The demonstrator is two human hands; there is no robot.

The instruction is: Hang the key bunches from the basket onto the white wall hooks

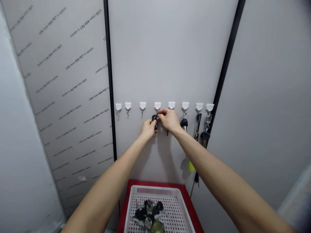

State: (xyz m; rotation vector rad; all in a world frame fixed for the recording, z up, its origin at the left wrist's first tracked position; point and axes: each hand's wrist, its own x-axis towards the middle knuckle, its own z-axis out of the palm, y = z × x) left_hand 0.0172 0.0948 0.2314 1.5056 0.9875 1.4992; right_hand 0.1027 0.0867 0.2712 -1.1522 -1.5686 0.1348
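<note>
My left hand (148, 128) is closed around a bunch of black-headed keys (155, 124), held against the wall just below a white adhesive hook (157, 106). Beside it, my right hand (168, 119) pinches at the top of the same bunch, close to that hook's metal end. Whether the ring is on the hook is hidden by the fingers. Part of another key (167, 132) shows below my right hand, under the neighbouring hook (171, 105).
More white hooks line the wall; three at left (128, 106) hold nothing. Keys (184, 123), a black strap (197, 126) and a keychain (206, 134) hang at right. Below, a white perforated basket (186, 210) with several keys (148, 212) stands on a red surface (194, 213).
</note>
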